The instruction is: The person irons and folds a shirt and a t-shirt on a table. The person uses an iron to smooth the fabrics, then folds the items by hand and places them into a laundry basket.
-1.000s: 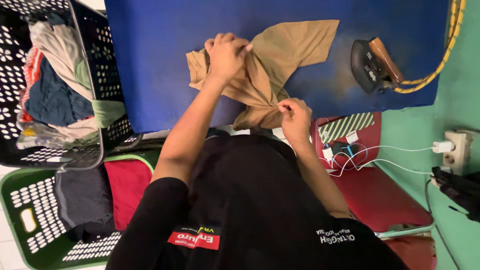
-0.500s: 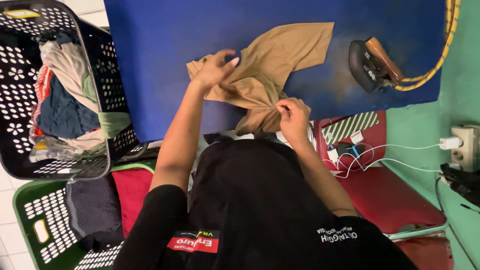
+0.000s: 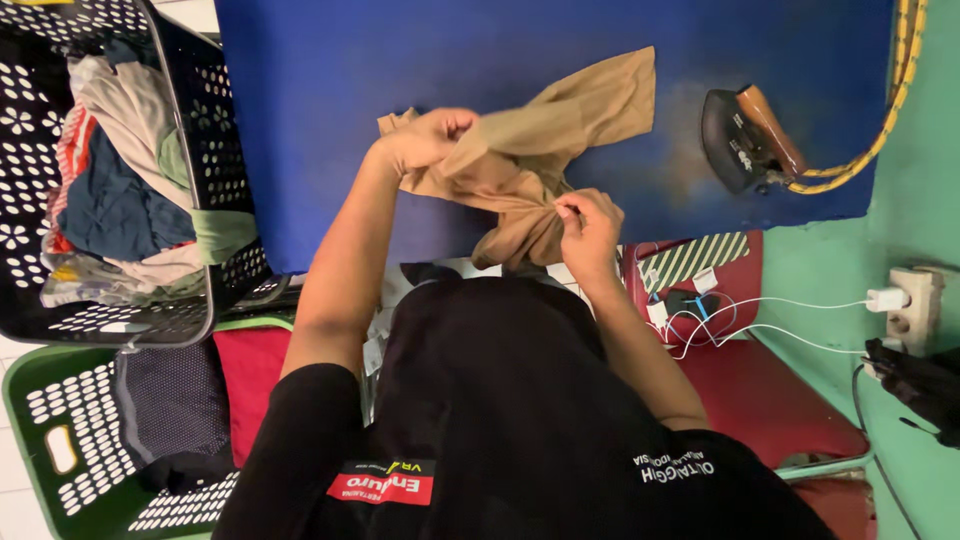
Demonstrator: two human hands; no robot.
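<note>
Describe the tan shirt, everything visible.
The tan shirt is thin, soft cloth, one plain colour, crumpled and partly lifted off the blue ironing surface. One flat end spreads toward the iron without touching it; the middle is bunched and twisted. The left hand grips its upper edge, the right hand pinches the lower bunch. No print or buttons show.
</note>
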